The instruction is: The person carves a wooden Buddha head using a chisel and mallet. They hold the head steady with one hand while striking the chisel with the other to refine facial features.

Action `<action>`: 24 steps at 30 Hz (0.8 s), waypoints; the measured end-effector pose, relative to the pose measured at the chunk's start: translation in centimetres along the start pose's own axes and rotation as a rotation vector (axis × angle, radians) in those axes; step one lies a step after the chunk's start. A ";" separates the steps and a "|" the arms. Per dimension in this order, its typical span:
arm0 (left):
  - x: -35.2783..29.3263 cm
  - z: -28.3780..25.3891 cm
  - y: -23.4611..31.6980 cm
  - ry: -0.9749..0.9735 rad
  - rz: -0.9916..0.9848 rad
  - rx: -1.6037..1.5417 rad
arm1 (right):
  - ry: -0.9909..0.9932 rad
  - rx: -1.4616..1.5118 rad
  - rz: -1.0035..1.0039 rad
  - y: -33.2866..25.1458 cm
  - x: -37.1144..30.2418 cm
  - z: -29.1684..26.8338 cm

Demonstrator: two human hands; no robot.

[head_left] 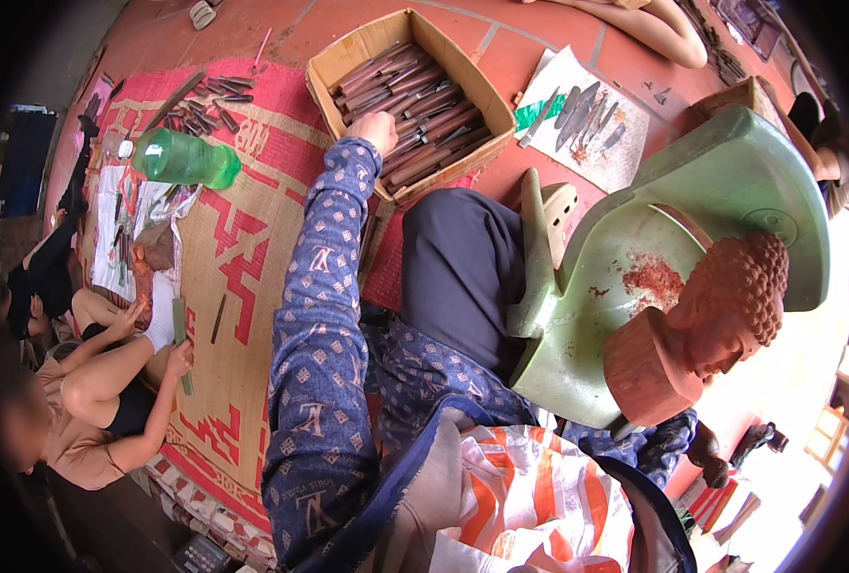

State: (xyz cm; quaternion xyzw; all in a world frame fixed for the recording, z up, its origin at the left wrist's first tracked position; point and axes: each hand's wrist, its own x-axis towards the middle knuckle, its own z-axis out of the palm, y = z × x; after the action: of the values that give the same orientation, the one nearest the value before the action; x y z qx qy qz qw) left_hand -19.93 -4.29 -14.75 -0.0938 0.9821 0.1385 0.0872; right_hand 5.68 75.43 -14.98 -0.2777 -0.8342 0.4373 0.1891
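My left arm, in a blue patterned sleeve, reaches forward to a cardboard box [321,84] full of wooden-handled carving tools [424,95]. My left hand [375,131] is down among the tools by the box's near left side. Its fingers look bent and closed, but what they hold is hidden. To my right, a reddish-brown carved head [735,296] with curled hair lies tilted on a green plastic chair [673,181]. Reddish shavings [652,279] lie on its seat. My right sleeve [639,444] runs below the carved head. A dark shape past it may be my right hand.
Flat blades [587,119] lie on a pale sheet right of the box. A green bottle [186,160] lies on the red and tan mat [243,382], near more tools [205,105]. At left, another person sits holding a green bar [187,374]. Another person's limbs show at the top.
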 end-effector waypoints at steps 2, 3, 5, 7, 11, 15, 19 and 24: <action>-0.4 -1.3 1.3 -0.093 0.030 0.016 | 0.008 0.012 0.002 0.2 -0.2 -0.1; -0.4 -0.9 1.5 -0.049 -0.009 0.072 | 0.012 0.015 0.001 0.3 -0.2 0.0; -0.3 0.0 1.8 0.038 -0.084 0.185 | 0.020 0.022 0.000 0.4 -0.1 -0.1; -0.7 0.0 1.9 0.060 -0.094 0.132 | 0.019 0.026 -0.001 0.6 0.0 -0.1; -0.7 0.4 2.5 -0.033 0.115 -0.053 | 0.024 0.042 -0.011 0.7 0.5 0.2; 0.2 1.9 5.4 -0.106 0.265 -0.085 | 0.032 0.049 -0.013 1.1 0.6 0.3; 1.1 3.7 6.6 -0.080 0.252 0.010 | 0.022 0.078 -0.026 1.6 1.0 0.9; 1.4 2.8 7.2 -0.024 0.305 -0.077 | 0.069 0.174 -0.077 3.0 1.0 0.8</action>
State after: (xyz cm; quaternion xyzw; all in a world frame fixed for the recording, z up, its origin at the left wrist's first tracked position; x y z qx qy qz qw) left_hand -22.40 3.07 -15.83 0.0546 0.9777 0.1888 0.0734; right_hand 5.32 76.98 -17.86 -0.2426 -0.7962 0.4907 0.2577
